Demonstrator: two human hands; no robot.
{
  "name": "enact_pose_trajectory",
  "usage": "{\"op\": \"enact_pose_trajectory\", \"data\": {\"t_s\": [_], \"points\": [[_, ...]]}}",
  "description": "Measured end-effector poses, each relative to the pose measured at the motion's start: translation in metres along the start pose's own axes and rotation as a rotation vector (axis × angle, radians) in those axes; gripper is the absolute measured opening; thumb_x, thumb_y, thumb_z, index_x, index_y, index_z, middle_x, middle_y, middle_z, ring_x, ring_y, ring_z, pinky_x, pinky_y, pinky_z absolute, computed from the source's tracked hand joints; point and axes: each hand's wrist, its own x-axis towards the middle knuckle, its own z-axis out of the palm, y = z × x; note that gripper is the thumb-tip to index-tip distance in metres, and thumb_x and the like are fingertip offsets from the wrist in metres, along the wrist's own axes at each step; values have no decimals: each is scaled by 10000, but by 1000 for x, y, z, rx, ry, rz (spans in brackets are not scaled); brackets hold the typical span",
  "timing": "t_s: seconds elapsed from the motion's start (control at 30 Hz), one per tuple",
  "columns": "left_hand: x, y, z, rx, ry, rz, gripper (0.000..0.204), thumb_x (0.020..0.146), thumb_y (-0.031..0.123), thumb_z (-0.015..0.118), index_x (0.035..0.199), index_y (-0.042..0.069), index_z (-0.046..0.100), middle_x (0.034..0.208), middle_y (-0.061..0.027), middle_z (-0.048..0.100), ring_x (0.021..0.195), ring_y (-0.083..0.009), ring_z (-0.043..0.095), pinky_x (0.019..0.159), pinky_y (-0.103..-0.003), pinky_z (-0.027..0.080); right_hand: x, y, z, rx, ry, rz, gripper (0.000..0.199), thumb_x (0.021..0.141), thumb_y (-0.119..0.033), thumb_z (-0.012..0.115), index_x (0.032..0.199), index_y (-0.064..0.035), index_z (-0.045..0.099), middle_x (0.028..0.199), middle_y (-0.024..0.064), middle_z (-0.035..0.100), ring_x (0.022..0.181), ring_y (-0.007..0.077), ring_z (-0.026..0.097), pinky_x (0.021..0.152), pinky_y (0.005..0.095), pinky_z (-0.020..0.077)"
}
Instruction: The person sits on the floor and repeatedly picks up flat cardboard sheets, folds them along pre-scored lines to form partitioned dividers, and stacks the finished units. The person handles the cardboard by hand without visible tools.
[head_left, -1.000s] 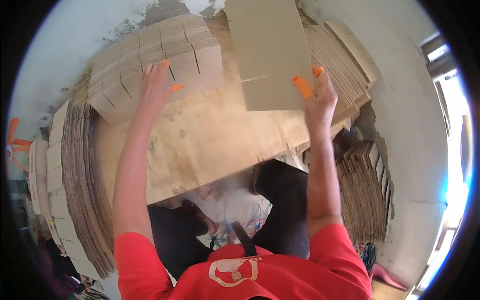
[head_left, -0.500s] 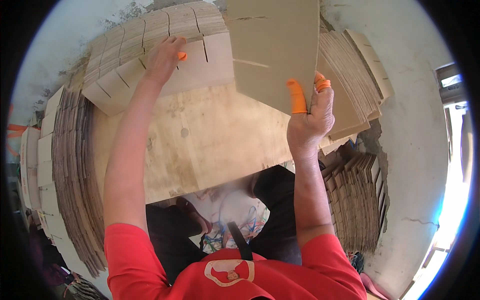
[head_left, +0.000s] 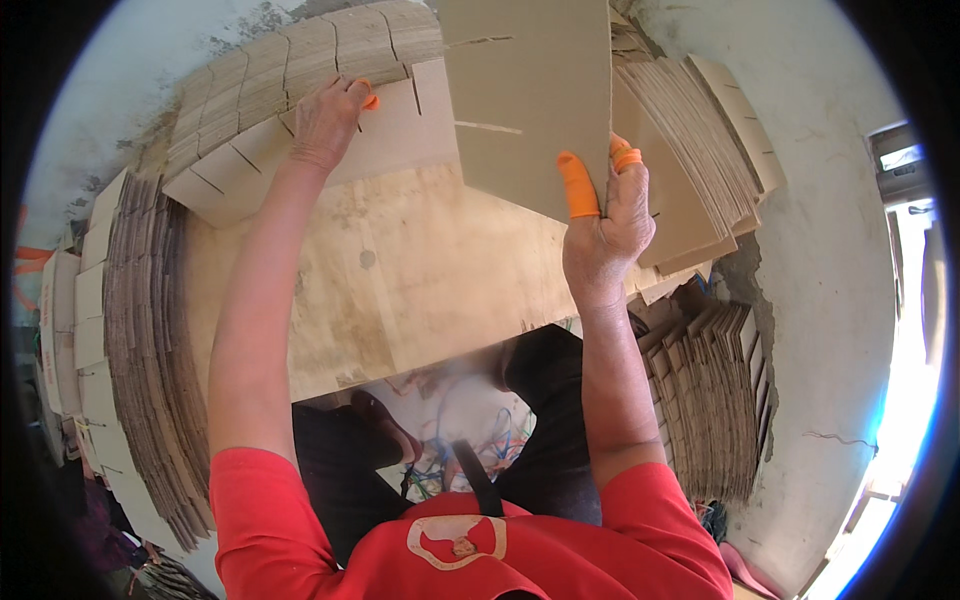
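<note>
Our right hand (head_left: 605, 235) grips a cardboard sheet (head_left: 530, 95) upright; our left hand (head_left: 325, 125) presses the slotted stack (head_left: 300, 80) at the tabletop's (head_left: 400, 280) far edge.

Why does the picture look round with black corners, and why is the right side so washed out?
Head view: a fisheye lens gives the round frame and bends straight edges near the rim, like the cardboard stacks. Bright daylight from an opening at the right blows out that edge. The right hand and its cardboard sheet are evenly lit and sharp, as is the left hand.
</note>
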Motion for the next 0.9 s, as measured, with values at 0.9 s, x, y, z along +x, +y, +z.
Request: {"op": "enact_pose_trajectory", "data": {"t_s": [0.9], "points": [[10,77,-48,-190,-618,-43,77,795,64,625,825,17,678,819,-193,647,813,-370,636,702,-457,504,-9,2,2,-39,-127,-43,362,890,-83,683,1233,-64,568,818,120,680,542,264,609,501,325,491]]}}
